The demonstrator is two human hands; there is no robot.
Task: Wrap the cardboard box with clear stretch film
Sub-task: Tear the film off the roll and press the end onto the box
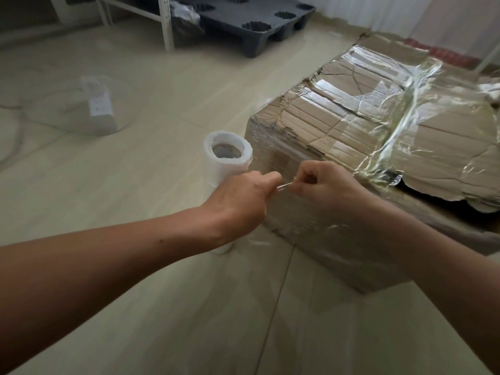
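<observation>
Hands met at the box's near corner: the left hand [238,201] and right hand [322,185] each pinched an end of a thin twisted strand of film [284,186], fingers curled tight on it. The box [351,125] sat on the floor [135,185], glossy with wrap. The roll [227,155] stood upright just beside that corner, behind the left hand — whether the strand ran to it was unclear.

Dark pallet [259,12] behind white rack [165,23], tiled floor [162,90].
</observation>
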